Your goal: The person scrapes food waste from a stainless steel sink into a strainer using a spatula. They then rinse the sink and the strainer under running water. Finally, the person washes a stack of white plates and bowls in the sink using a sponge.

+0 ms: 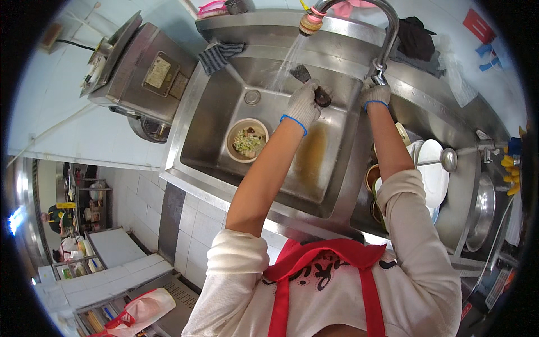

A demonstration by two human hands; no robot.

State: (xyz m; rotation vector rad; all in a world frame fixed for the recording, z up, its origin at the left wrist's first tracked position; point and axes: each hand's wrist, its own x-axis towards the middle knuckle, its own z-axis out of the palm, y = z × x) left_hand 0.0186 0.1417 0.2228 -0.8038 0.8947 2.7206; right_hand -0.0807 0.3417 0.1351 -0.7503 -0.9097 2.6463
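My left hand (304, 101), in a knitted glove with a blue cuff, grips a scraper (300, 73) by its dark handle over the sink basin (278, 168). The flat, dark blade points up toward the running water. At the base of the chrome faucet (389, 42), my gloved right hand (376, 93) is on the lever; its fingers are partly hidden. Water sprays from the wrapped spout (310, 25) into the basin. A round strainer basket (229, 147) stands near the left wall of the basin and holds chopped green and pale food scraps. Brownish liquid (312, 156) lies on the basin floor.
A second basin at right holds white plates (433, 172), bowls and a metal ladle (449, 160). A striped cloth (217, 57) drapes over the back left corner. Dark cloths (417, 40) lie behind the faucet. A steel machine (143, 76) stands left of the sink.
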